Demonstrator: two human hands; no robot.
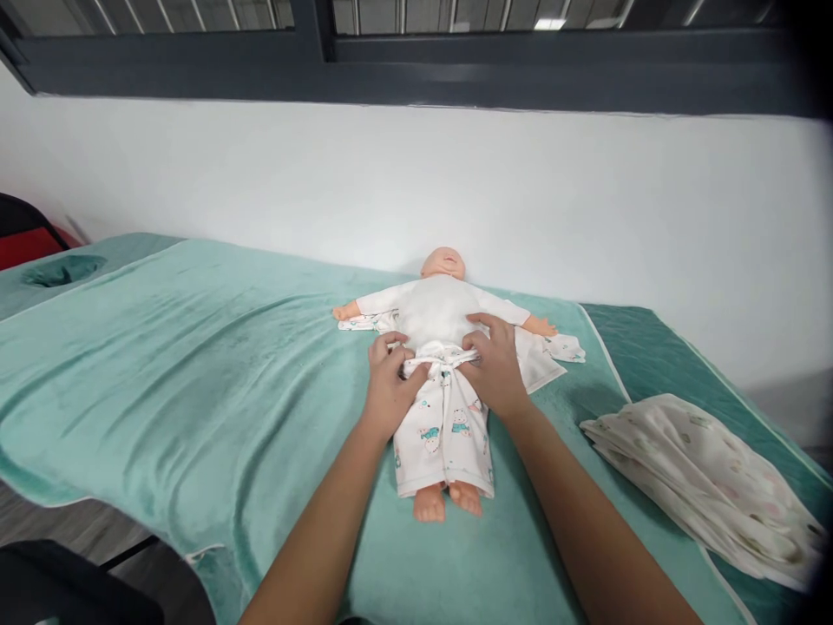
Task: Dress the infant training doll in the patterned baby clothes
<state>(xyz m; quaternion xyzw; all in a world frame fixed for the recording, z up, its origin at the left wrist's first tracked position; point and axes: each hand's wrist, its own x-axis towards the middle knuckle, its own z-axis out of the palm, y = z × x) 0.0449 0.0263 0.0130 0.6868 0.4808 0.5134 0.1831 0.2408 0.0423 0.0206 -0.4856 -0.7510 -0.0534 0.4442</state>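
A baby doll (446, 262) lies on its back, head toward the wall and arms spread wide. It wears a white long-sleeved top (433, 308) and white printed pants (444, 434); its bare feet stick out below the hems. My left hand (392, 382) pinches the waistband at one side. At the other side my right hand (495, 360) has its fingers curled on the same waistband. Between my hands the cloth is gathered around a small knot or tie. Another printed garment (543, 358) lies spread beneath the doll's back and arms.
A teal sheet (195, 373) covers the bed, with folds on the left. Folded white printed cloth (709, 477) rests at the right. A white wall (325, 182) and dark window frame (521, 74) stand behind. A dark chair (78, 582) is at lower left.
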